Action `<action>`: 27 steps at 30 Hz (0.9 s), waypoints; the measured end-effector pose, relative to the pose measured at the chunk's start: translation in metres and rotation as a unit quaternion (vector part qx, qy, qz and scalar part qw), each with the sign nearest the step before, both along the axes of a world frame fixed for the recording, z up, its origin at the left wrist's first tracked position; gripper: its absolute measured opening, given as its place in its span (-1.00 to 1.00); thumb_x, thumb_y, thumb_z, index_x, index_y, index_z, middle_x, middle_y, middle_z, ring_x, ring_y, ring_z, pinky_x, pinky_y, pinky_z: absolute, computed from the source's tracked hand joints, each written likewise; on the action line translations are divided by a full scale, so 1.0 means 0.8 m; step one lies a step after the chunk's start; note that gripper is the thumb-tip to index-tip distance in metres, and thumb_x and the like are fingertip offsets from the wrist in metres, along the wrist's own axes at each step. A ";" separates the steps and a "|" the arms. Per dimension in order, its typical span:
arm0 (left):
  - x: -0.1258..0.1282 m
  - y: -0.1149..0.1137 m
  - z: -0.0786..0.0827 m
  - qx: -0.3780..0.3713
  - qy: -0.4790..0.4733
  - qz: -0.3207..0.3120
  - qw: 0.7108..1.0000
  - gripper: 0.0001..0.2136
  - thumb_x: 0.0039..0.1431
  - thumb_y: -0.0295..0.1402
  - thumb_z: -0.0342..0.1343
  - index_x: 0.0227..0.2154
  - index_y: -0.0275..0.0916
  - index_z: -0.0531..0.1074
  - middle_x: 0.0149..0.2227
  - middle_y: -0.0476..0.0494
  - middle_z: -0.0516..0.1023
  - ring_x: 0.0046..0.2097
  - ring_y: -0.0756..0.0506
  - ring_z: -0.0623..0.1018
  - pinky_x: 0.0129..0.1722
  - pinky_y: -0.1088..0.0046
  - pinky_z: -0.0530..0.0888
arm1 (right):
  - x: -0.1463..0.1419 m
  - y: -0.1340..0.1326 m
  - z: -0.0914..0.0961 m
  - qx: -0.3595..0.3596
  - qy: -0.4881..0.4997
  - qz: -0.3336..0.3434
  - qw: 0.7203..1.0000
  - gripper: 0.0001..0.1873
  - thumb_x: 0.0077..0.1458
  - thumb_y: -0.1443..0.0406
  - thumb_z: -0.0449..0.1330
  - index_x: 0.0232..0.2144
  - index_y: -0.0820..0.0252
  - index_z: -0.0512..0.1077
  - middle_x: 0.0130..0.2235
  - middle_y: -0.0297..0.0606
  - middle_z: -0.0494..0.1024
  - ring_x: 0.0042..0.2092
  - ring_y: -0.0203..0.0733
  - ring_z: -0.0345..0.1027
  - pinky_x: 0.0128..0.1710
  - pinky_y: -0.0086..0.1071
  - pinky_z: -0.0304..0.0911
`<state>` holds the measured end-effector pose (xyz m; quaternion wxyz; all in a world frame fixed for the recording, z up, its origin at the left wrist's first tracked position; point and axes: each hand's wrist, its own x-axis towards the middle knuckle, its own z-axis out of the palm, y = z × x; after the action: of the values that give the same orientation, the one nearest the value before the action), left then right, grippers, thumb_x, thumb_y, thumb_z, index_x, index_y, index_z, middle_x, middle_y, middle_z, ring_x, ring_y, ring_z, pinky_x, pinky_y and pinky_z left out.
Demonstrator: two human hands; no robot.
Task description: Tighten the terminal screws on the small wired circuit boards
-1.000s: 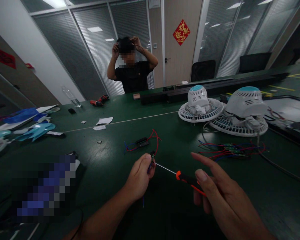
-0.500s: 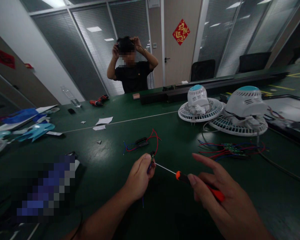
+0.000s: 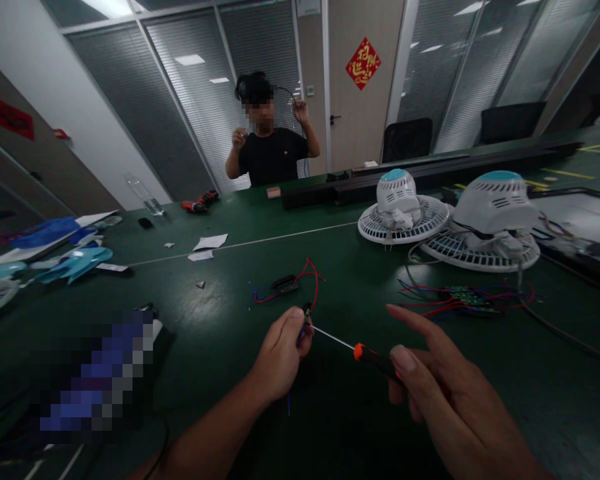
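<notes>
Screwdriver point(image 3: 359, 353), one, head view: long axis sloping from the handle, lower right, up leftward to the tip at the left hand point(image 3: 283, 353). The right hand point(image 3: 447, 397) has the handle, thumb and curled fingers around it, index finger stretched clear. The left fingers pinch narrowly on a small circuit board point(image 3: 307, 315), one; whether the tip touches it or stops just beside, I cannot tell from where I stand. Black wired part point(image 3: 286, 288), one or two, too dark to count, on the bench point(image 3: 205, 360) just beyond the left hand. Circuit boards point(image 3: 461, 297), several, overlapping, right of both hands. Fan housings point(image 3: 397, 192), two, behind those boards. Paper pieces point(image 3: 211, 241), two, farther left. Co-worker point(image 3: 275, 157), one, opposite, hands raised.
</notes>
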<state>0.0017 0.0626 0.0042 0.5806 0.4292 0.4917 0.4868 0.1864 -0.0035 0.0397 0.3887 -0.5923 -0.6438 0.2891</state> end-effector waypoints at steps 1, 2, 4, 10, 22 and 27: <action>0.000 0.000 0.000 0.000 0.000 -0.001 1.000 -0.69 0.06 -0.13 0.03 -0.56 -0.30 0.37 -0.59 0.07 0.23 -0.57 0.09 0.24 -0.61 0.61 0.19 | 0.001 0.000 -0.001 -0.010 0.003 0.003 1.000 -0.50 0.17 0.09 -0.14 0.10 0.16 0.10 -0.64 -0.44 0.42 -0.63 -0.29 0.31 -0.68 -0.44 0.20; 0.000 0.000 0.000 0.000 0.000 -0.002 1.000 -0.69 0.06 -0.13 0.02 -0.56 -0.30 0.36 -0.60 0.07 0.23 -0.58 0.09 0.23 -0.61 0.61 0.18 | 0.001 0.000 -0.002 -0.021 0.003 0.001 1.000 -0.50 0.18 0.09 -0.15 0.11 0.16 0.10 -0.64 -0.45 0.42 -0.64 -0.29 0.32 -0.69 -0.45 0.20; -0.001 0.001 -0.002 0.000 0.000 -0.004 1.000 -0.69 0.07 -0.13 0.01 -0.57 -0.30 0.36 -0.60 0.08 0.22 -0.59 0.09 0.21 -0.62 0.61 0.17 | 0.003 0.001 -0.003 -0.044 0.000 -0.003 0.999 -0.50 0.18 0.10 -0.15 0.12 0.15 0.10 -0.65 -0.46 0.41 -0.64 -0.30 0.32 -0.69 -0.46 0.20; -0.001 0.001 -0.005 -0.005 -0.001 0.002 1.000 -0.68 0.05 -0.10 0.02 -0.54 -0.30 0.37 -0.57 0.05 0.26 -0.56 0.08 0.26 -0.60 0.62 0.20 | 0.004 0.004 -0.005 0.004 -0.034 0.003 0.999 -0.54 0.17 0.12 -0.10 0.06 0.19 0.16 -0.69 -0.51 0.35 -0.69 -0.34 0.24 -0.73 -0.48 0.12; -0.003 0.002 -0.010 -0.012 -0.012 0.021 1.000 -0.67 0.00 -0.08 0.07 -0.53 -0.31 0.40 -0.55 0.02 0.31 -0.52 0.08 0.32 -0.56 0.63 0.26 | 0.005 0.001 -0.009 0.089 -0.076 0.002 0.993 -0.61 0.15 0.17 -0.04 0.02 0.15 0.15 -0.64 -0.49 0.39 -0.64 -0.33 0.30 -0.65 -0.48 0.19; 0.000 0.001 -0.004 -0.019 -0.012 0.013 1.000 -0.69 0.01 -0.11 0.06 -0.54 -0.30 0.38 -0.55 0.04 0.30 -0.55 0.09 0.30 -0.57 0.62 0.26 | 0.002 0.004 -0.007 0.081 -0.063 -0.006 0.995 -0.61 0.14 0.16 -0.03 0.01 0.15 0.17 -0.63 -0.48 0.41 -0.61 -0.32 0.34 -0.63 -0.47 0.22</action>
<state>0.0014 0.0634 0.0012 0.5879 0.4059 0.4991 0.4904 0.1883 -0.0006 0.0345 0.3957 -0.5801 -0.6845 0.1957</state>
